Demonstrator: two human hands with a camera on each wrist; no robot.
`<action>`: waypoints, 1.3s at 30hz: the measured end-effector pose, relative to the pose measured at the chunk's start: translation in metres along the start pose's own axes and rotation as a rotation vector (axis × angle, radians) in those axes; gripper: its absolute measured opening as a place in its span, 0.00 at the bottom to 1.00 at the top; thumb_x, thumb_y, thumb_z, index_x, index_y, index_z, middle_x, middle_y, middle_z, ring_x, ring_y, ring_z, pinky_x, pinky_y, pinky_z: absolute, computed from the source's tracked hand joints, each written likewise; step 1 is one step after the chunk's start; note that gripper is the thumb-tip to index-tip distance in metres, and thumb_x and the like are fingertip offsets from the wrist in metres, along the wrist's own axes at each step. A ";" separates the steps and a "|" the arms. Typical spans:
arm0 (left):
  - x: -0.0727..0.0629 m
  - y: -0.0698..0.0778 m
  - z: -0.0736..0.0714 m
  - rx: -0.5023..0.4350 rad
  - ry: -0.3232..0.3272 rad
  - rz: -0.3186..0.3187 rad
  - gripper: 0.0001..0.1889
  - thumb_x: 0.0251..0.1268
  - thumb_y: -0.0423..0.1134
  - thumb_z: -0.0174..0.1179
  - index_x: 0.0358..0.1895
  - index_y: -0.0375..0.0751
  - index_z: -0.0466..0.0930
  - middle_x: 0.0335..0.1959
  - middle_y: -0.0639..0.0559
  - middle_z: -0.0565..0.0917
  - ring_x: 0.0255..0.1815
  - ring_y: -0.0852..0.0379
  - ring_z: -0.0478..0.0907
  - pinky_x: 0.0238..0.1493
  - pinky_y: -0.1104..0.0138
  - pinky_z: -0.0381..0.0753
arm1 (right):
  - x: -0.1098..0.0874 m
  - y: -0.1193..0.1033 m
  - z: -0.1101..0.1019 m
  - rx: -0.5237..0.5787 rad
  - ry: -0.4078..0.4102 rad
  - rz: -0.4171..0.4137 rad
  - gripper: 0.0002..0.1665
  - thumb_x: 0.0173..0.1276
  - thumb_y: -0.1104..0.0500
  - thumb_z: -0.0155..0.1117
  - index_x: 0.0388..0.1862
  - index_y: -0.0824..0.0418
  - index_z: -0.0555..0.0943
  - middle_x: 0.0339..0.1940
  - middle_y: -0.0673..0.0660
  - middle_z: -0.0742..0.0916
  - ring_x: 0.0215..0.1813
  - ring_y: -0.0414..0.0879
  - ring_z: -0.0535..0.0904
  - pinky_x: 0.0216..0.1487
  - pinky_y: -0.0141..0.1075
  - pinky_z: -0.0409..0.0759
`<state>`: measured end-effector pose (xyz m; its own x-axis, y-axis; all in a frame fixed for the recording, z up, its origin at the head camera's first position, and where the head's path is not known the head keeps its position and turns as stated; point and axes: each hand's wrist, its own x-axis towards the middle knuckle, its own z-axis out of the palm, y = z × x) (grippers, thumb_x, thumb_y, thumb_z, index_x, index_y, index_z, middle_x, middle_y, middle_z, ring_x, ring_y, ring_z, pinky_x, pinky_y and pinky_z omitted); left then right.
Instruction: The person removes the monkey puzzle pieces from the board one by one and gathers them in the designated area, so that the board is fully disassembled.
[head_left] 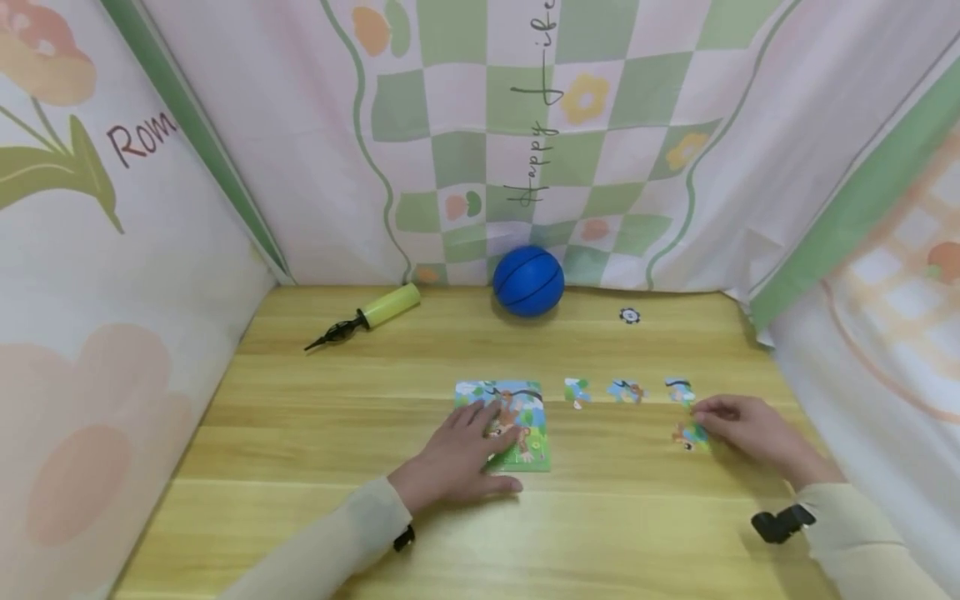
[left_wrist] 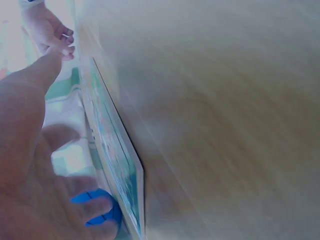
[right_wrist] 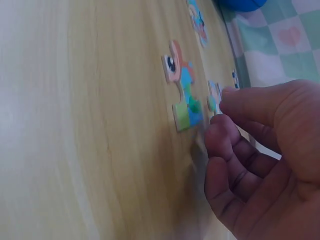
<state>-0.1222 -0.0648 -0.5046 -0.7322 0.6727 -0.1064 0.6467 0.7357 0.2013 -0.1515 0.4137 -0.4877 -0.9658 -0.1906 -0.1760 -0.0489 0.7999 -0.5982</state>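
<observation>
- Left wrist view: left hand [left_wrist: 30, 165], fingers apart, lies over the puzzle board [left_wrist: 119, 157]. Sideways pressure could slide the board.
- Right wrist view: right hand [right_wrist: 285, 185], fingertips together; cannot tell if anything is pinched. A brushing finger could shift the puzzle piece [right_wrist: 185, 76], right of the board.
- Head view, count: board, one; loose pieces [head_left: 681, 392], four, right of it; ball [head_left: 528, 282], one, and pump [head_left: 392, 306], one, beyond it.

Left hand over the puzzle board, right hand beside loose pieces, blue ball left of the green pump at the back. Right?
One slip: the blue ball sits right of the green pump, as the head view shows. The rest is correct: left hand over the puzzle board, right hand beside loose pieces.
</observation>
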 end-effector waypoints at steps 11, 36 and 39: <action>0.009 -0.031 0.004 -0.008 -0.035 -0.339 0.58 0.58 0.86 0.32 0.84 0.50 0.41 0.82 0.37 0.31 0.80 0.33 0.28 0.74 0.38 0.31 | 0.034 -0.078 0.029 0.077 0.007 -0.120 0.18 0.77 0.52 0.63 0.55 0.65 0.83 0.41 0.57 0.86 0.36 0.50 0.82 0.33 0.39 0.83; 0.011 -0.031 0.009 0.157 -0.126 -0.343 0.52 0.56 0.87 0.21 0.82 0.67 0.35 0.81 0.34 0.37 0.79 0.29 0.34 0.70 0.33 0.24 | 0.087 -0.208 0.141 -0.178 -0.220 -0.505 0.20 0.77 0.53 0.63 0.61 0.63 0.83 0.43 0.52 0.82 0.39 0.39 0.76 0.43 0.39 0.81; 0.011 -0.030 0.007 0.156 -0.123 -0.348 0.52 0.56 0.87 0.22 0.83 0.67 0.36 0.81 0.34 0.38 0.79 0.28 0.35 0.70 0.33 0.25 | 0.089 -0.211 0.143 -0.165 -0.221 -0.493 0.18 0.76 0.54 0.64 0.59 0.62 0.84 0.44 0.52 0.82 0.42 0.41 0.78 0.46 0.41 0.82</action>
<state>-0.1482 -0.0788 -0.5184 -0.8885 0.3781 -0.2600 0.3958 0.9182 -0.0171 -0.1910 0.1463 -0.4892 -0.7428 -0.6651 -0.0769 -0.5372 0.6606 -0.5245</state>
